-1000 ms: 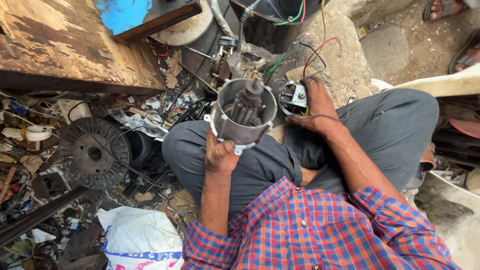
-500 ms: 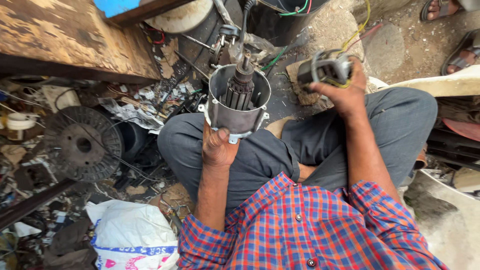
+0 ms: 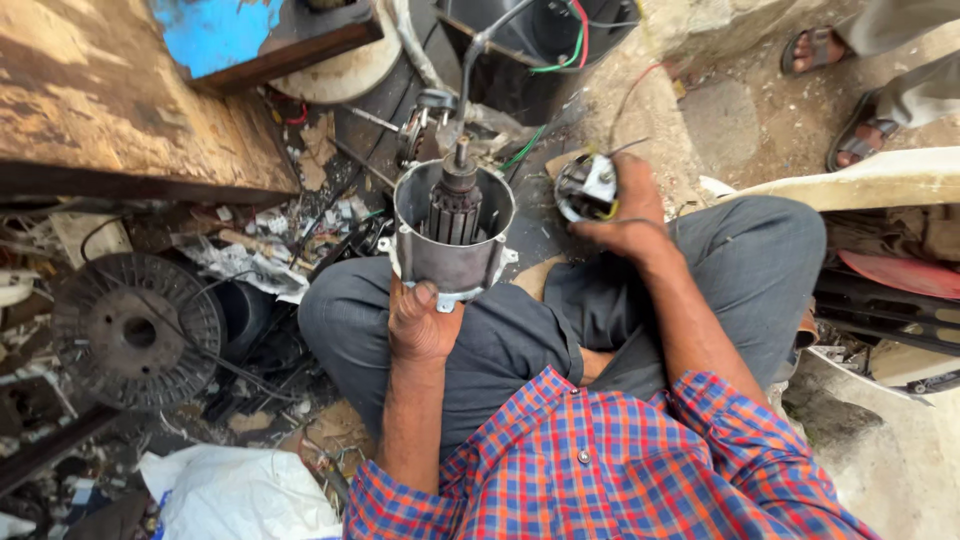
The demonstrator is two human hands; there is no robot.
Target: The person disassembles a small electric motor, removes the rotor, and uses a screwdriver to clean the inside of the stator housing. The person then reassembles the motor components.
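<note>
Left hand [image 3: 420, 325] fingers grip the grey motor housing [image 3: 452, 245] at frame centre, rotor upright inside. Right hand [image 3: 628, 215] fingers clamp the wired end cap [image 3: 585, 187], just right of the housing.

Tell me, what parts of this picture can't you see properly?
Head view only:
- Motor housing: its bottom is covered by the left hand.
- Small wired part: half hidden under the right hand, so its shape is unclear.
- Black tub: cut off by the top edge.
- Sandalled feet: the person above them is out of frame.
</note>
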